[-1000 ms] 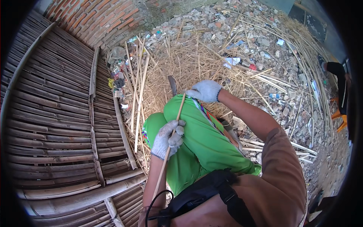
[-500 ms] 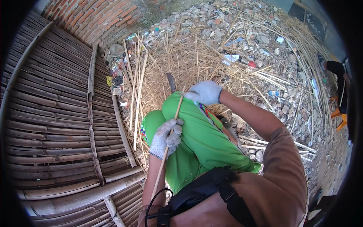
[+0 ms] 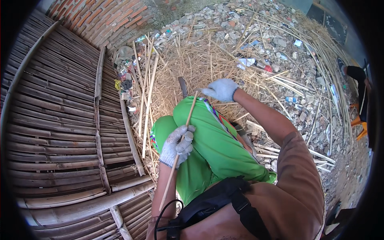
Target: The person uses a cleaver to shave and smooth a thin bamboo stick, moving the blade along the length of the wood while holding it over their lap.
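A thin, pale bamboo stick [image 3: 170,182] slants up from beside my left forearm to past my green-clad knee [image 3: 188,109]. My left hand [image 3: 175,146], in a white-grey work glove, is closed round its middle. At the stick's far tip is my gloved right hand [image 3: 221,89], its fingers pressed together and pointing left. Whether those fingers pinch the tip or a small sliver is too small to make out. Just beyond the knee, a dark flat blade-like piece [image 3: 183,86] juts up, its lower part hidden behind the leg.
A bamboo slat panel [image 3: 52,120] fills the left side, near a brick wall [image 3: 100,20]. Straw shavings [image 3: 192,60] and loose bamboo strips [image 3: 148,104] cover the rubble ahead. At the far right are another person's dark-clothed leg [image 3: 355,73] and an orange stool [image 3: 360,127].
My right hand has shifted slightly right and away from me, from over the stick's tip to beside it. The stick's far end has tilted a little right; my left hand keeps its grip.
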Available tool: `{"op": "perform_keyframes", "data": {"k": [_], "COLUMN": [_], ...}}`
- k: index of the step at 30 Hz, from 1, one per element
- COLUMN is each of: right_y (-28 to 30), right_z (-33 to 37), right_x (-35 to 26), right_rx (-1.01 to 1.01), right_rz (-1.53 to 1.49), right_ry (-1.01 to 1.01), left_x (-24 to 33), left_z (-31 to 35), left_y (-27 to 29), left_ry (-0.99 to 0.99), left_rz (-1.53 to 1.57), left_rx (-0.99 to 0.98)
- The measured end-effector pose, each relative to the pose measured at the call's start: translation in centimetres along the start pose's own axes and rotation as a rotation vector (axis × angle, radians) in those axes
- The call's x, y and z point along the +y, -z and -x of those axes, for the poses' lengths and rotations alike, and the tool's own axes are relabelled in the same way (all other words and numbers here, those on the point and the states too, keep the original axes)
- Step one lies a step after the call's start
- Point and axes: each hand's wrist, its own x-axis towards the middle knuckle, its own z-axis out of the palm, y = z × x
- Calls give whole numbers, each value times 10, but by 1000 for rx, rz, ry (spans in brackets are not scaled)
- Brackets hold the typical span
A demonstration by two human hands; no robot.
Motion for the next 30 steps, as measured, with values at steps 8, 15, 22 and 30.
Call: {"op": "perform_keyframes", "data": {"k": [8,15,22,30], "right_y": [-16,-15,3,0], "right_z": [6,13,10,10], "right_x": [-23,-31,-10,-31], "right_rx": [64,82,44,-7], "right_rz": [-151,-139,-32,-30], "right_ry": [136,209,88,148], "left_x": [1,2,-2,2], "left_z": [6,10,6,8], "left_y": [9,1,-20,-25], "left_ry": [-9,-51,-148,-136], "left_rz": [18,-149,-615,-754], "left_rx": [2,135,294,353]}}
